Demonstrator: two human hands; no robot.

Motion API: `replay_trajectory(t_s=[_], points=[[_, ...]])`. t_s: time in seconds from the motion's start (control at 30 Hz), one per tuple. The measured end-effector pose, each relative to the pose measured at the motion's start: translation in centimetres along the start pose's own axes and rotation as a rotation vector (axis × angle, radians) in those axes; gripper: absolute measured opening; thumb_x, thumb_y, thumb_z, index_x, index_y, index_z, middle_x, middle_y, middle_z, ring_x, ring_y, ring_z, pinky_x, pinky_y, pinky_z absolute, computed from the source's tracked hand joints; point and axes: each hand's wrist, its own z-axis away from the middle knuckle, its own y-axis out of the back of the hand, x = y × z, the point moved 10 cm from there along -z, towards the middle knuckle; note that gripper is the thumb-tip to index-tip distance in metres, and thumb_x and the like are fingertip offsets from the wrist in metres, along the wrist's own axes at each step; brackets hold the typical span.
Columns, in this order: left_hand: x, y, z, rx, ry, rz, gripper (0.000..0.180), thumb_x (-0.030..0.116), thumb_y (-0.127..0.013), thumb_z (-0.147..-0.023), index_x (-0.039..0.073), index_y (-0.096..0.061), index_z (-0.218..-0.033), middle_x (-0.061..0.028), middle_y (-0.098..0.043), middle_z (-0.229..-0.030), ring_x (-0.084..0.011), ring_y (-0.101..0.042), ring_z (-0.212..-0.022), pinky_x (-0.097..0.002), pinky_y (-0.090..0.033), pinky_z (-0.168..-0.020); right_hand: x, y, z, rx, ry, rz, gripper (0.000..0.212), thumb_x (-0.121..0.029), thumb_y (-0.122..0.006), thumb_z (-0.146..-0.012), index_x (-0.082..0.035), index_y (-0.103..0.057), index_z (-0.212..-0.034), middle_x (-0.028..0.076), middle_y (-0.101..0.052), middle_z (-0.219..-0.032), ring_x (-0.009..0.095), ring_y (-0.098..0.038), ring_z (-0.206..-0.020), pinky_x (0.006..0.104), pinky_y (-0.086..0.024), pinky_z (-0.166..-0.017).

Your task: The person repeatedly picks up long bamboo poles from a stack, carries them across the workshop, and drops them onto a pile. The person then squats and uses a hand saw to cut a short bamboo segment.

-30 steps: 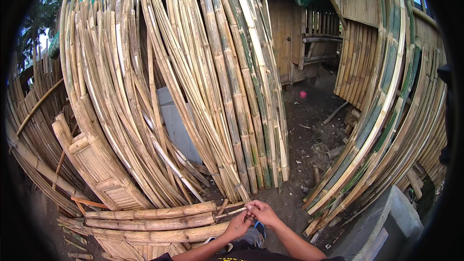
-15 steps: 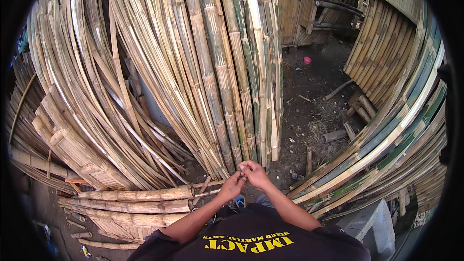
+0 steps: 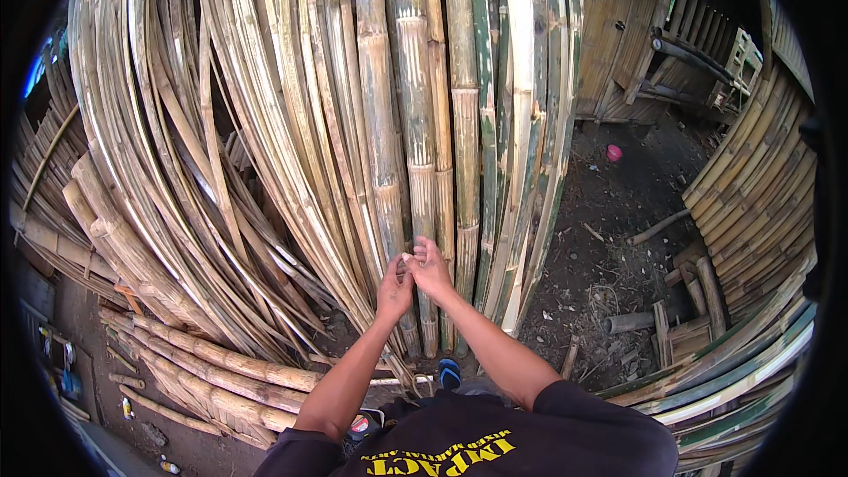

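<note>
My two hands meet in front of split and whole bamboo poles (image 3: 415, 132), which stand in a tall bundle. My left hand (image 3: 394, 293) has its fingers drawn together beside the right thumb. What it holds, if anything, is too small to name. My right hand (image 3: 430, 276) has its fingers stretched up and apart over a thick pole, its thumb reaching toward the left fingers. A small pale spot shows where the hands meet; I cannot tell whether it is an object. The poles' lower ends come down near my foot in a blue-strapped sandal (image 3: 450, 374).
Thin bamboo strips (image 3: 150, 79) lean in a mass at the left. Thick bamboo poles (image 3: 221, 380) lie low at the left. At the right are a bamboo panel (image 3: 751, 185), cut bamboo pieces (image 3: 632, 324) and a pink bowl (image 3: 614, 153) on dark ground.
Both hands have moved up and away from my body, in front of the poles. The right fingers have straightened from a pinch. The view has shifted, moving the standing poles rightward.
</note>
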Motion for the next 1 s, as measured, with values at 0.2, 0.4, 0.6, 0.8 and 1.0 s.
replay_trajectory(t_s=[0.2,0.4,0.6,0.8,1.0], points=[[8.2,1.5,-12.6,0.387,-0.176,-0.372,0.074,0.024,-0.067,-0.091,-0.008,-0.031,-0.148,-0.0310,-0.045,-0.143,-0.0421,-0.045,-0.134,-0.0446,-0.036,-0.113,-2.4,3.6,-15.4,0.196,0.109,0.032,0.083,-0.027,-0.072,-0.087,0.001,-0.027,-0.151,0.029,-0.039,-0.144,0.045,-0.040,-0.135,0.0466,-0.033,-0.114],[9.5,2.8,-19.6,0.569,-0.114,-0.413,0.092,0.027,-0.071,-0.086,-0.006,-0.019,-0.154,-0.0312,-0.037,-0.149,-0.0445,-0.035,-0.140,-0.0449,-0.030,-0.117,-3.9,3.7,-20.5,0.238,0.071,0.164,0.093,-0.030,-0.076,-0.083,-0.001,-0.022,-0.153,0.028,-0.035,-0.147,0.045,-0.037,-0.136,0.0468,-0.033,-0.114],[8.5,3.7,-21.4,0.603,-0.036,-0.481,0.097,0.026,-0.080,-0.077,-0.001,-0.023,-0.151,-0.0289,-0.042,-0.145,-0.0439,-0.042,-0.136,-0.0450,-0.036,-0.113,-3.6,3.8,-21.3,0.295,-0.083,0.223,0.098,-0.032,-0.084,-0.075,-0.008,-0.026,-0.150,0.023,-0.038,-0.140,0.044,-0.034,-0.135,0.0524,-0.033,-0.113],[9.7,4.2,-20.6,0.556,0.038,-0.542,0.090,0.029,-0.085,-0.070,-0.001,-0.038,-0.141,-0.0246,-0.051,-0.135,-0.0402,-0.053,-0.124,-0.0455,-0.045,-0.102,-4.4,5.5,-21.5,0.331,0.014,0.306,0.089,-0.029,-0.088,-0.067,-0.006,-0.039,-0.138,0.023,-0.047,-0.123,0.042,-0.046,-0.122,0.0494,-0.039,-0.105],[11.4,4.4,-16.1,0.442,0.026,-0.635,0.090,0.038,-0.086,-0.068,-0.005,-0.044,-0.135,-0.0254,-0.052,-0.131,-0.0404,-0.053,-0.122,-0.0440,-0.045,-0.103,-4.1,6.4,-19.6,0.187,0.051,0.304,0.093,-0.037,-0.090,-0.061,0.000,-0.043,-0.133,0.024,-0.048,-0.122,0.040,-0.050,-0.118,0.0446,-0.043,-0.103]])
